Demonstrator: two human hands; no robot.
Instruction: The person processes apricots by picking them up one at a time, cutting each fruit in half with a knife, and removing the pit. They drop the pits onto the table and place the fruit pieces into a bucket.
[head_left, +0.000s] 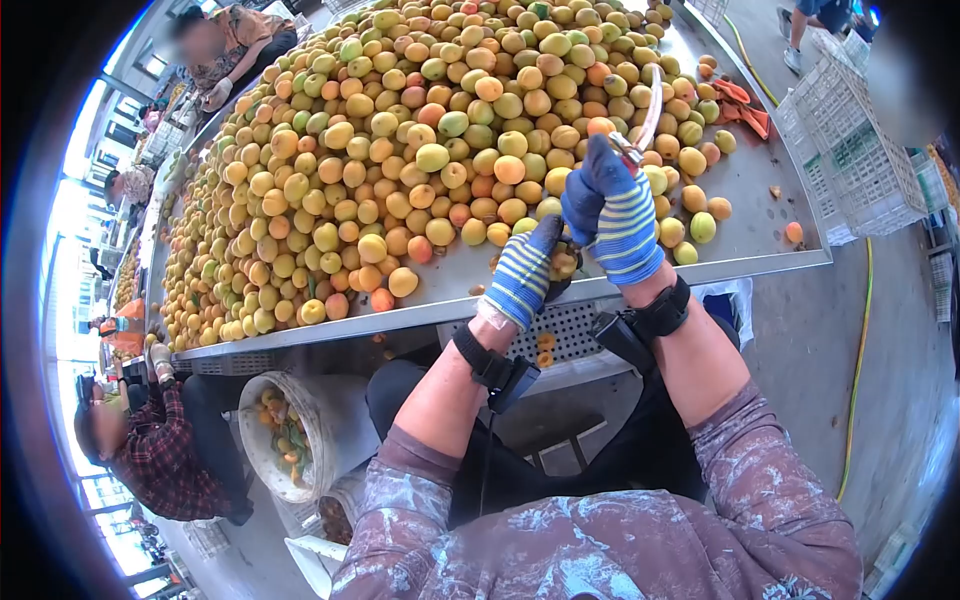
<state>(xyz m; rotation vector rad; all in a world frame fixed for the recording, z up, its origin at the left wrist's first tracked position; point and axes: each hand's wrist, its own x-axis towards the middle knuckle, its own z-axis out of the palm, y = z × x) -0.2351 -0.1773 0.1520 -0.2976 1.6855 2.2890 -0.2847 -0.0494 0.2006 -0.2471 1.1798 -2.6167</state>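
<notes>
A large heap of yellow, green and orange fruit [400, 150] covers the metal table [745, 250]. My left hand [527, 268], in a blue striped glove, is closed round a cut or darkened fruit [563, 264] at the table's front edge. Just right of it, my right hand [612, 210], gloved alike, grips a tool with a metal part and a curved, pale pinkish handle [652, 105] that points up over the heap. Below my hands, a perforated white crate [575, 335] holds a few orange fruit pieces [545, 348].
A white bucket [265, 440] with scraps stands at lower left. Orange gloves [740, 108] lie at the table's right. Stacked crates [850, 140] stand beyond it. One person in plaid [180, 455] is at left, another [240, 45] at upper left. A yellow hose [860, 360] crosses the floor.
</notes>
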